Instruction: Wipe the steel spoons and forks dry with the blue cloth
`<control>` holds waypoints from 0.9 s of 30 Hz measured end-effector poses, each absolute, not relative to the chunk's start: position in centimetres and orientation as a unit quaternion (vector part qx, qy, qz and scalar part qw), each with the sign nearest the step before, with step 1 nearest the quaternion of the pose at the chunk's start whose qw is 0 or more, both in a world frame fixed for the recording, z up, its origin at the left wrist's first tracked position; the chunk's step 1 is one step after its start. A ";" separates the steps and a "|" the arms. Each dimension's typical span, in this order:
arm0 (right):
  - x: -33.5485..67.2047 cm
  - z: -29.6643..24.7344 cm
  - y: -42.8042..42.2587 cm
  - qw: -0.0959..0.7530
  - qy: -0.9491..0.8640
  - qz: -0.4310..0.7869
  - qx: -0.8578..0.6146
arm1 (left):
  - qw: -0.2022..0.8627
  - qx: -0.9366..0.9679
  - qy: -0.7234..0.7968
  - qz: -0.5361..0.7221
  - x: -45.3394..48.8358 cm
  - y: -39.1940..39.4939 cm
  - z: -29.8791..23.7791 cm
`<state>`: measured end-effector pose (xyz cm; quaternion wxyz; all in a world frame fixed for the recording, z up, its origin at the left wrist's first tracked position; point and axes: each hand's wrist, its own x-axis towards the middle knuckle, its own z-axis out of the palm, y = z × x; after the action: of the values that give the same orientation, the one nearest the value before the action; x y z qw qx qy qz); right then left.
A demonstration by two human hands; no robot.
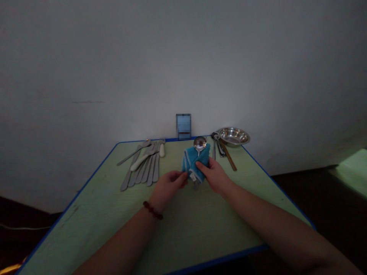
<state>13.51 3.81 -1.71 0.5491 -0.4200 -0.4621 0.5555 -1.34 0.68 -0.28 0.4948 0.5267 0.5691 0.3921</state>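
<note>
A metal spoon (200, 143) sticks out of a blue cloth (195, 159) that is wrapped around its handle, above the middle of the green table (183, 225). My right hand (215, 174) grips the cloth and the spoon inside it, fingers wrapped round. My left hand (169, 184), with a bead bracelet at the wrist, pinches the spoon's handle end just below the cloth. The handle tip is mostly hidden between my hands.
A row of several knives, spoons and forks (145, 162) lies at the back left of the table. A steel bowl (233, 136), some utensils and chopsticks (228, 154) sit at the back right. A small blurred card (183, 126) stands against the wall.
</note>
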 end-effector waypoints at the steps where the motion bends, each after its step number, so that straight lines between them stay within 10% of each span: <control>1: 13.5 -1.7 3.8 0.543 -0.468 0.554 -0.423 | 0.484 0.512 0.573 0.420 -1.6 0.8 -0.1; 27: 14.1 -1.4 2.8 0.351 -0.695 0.471 -0.415 | 0.489 0.434 0.533 0.537 -2.5 1.6 0.3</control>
<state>14.10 2.76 -1.36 0.3513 -0.4152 -0.6946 0.4709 -2.45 1.60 0.32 0.4887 0.4341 0.5328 0.5374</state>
